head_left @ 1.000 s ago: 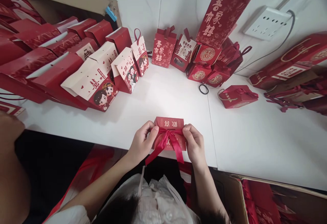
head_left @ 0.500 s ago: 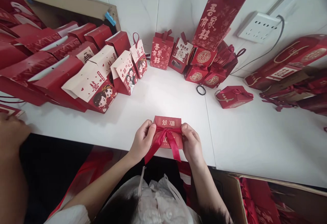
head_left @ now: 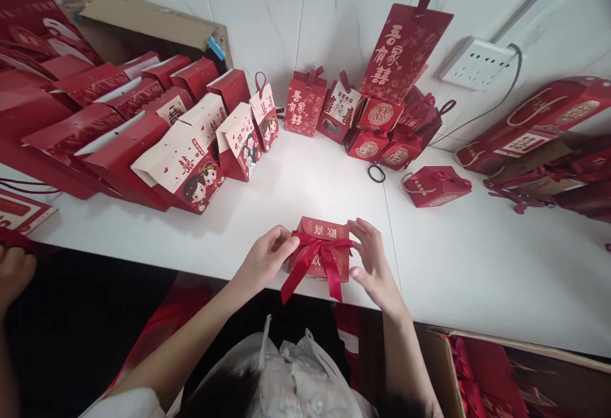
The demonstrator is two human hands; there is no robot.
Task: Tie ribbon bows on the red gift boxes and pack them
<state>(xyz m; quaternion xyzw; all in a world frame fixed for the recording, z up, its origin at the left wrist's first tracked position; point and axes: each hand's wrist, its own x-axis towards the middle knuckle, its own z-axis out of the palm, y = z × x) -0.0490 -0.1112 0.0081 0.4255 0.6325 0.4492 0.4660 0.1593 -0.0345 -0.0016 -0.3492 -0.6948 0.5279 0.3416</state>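
A small red gift box (head_left: 340, 264) with gold characters lies at the front edge of the white table, a red ribbon (head_left: 321, 249) tied in a bow around it and two tails hanging forward. My left hand (head_left: 270, 254) pinches the ribbon and the box's left side between thumb and fingers. Beside the box's right side, my right hand (head_left: 375, 262) is spread, thumb apart from the fingers. Its fingertips are close to the ribbon's right loop; whether they touch the box I cannot tell.
Rows of red and cream gift boxes (head_left: 186, 176) fill the table's left. Several decorated boxes (head_left: 305, 103) stand by the wall. A black ring (head_left: 376, 173) and a red handled box (head_left: 436, 187) lie to the right. Another person's hand (head_left: 14, 271) is at far left; a carton (head_left: 456, 373) sits below right.
My right hand has let go of the box's right side and opened. My left hand keeps its hold. The view has shifted slightly, and the other person's hand has moved lower left.
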